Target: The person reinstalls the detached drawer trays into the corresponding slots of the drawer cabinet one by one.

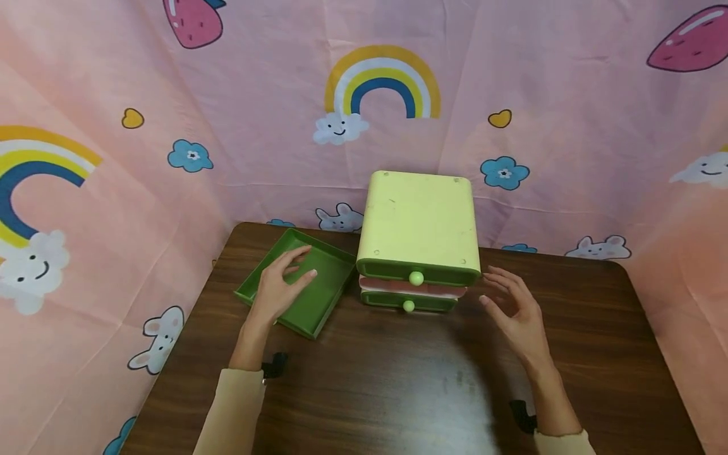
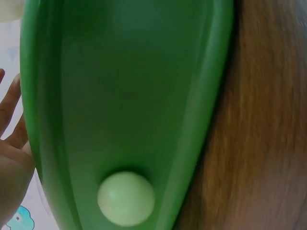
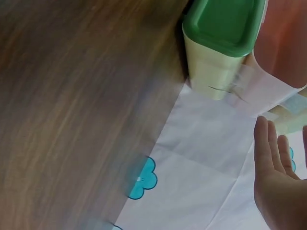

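Note:
My left hand [image 1: 277, 287] hangs over a loose green drawer [image 1: 327, 278] on the table, fingers loosely bent and thumb apart, holding nothing. In the left wrist view a green drawer front [image 2: 129, 96] with a round pale-green knob [image 2: 126, 198] fills most of the picture. A small cabinet [image 1: 421, 218] with a pale yellow top stands right of the loose drawer. Two green fronts show on it, with a pink section [image 1: 409, 287] between them. Beside its right side my right hand [image 1: 514, 313] is spread, with nothing in its grasp. The right wrist view shows the pink compartment [image 3: 283, 43] open.
The dark wooden table [image 1: 392, 392] carries the cabinet and drawer towards its back edge. Pink patterned cloth [image 1: 267, 114] hangs behind and at both sides. A black device [image 1: 275, 365] sits at the left wrist, another black device [image 1: 522, 417] at the right.

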### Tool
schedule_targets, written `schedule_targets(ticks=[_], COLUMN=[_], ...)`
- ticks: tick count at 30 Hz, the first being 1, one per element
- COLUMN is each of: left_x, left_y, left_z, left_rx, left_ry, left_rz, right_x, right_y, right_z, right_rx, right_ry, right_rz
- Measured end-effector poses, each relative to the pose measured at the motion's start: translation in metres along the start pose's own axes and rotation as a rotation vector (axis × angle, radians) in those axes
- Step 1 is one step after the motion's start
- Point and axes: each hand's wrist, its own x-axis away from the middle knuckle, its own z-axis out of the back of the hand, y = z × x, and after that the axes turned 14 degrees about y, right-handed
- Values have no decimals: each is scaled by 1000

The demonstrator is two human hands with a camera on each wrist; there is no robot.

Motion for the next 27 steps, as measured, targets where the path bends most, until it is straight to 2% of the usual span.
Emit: schedule_targets(ticks=[4,9,14,20,27], left_x=[1,4,7,8,10], left_y=[-3,-12,-25,-31,-36], left_z=[2,10,20,27,39], left_rx=[-37,-131,-237,-246,-363], left_ry=[-3,45,84,86,132], left_rz=[-16,-105,-174,-158,-142], right_x=[-4,-13,-20,-22,-27], right_y=[-5,-14,-20,-22,-26], right_z=[1,3,1,-2,-9], right_rx=[-24,5,-25,-68,-142], right_ry=[-13,-39,-53,-48,-43], right_rz=[15,58,75,88,159])
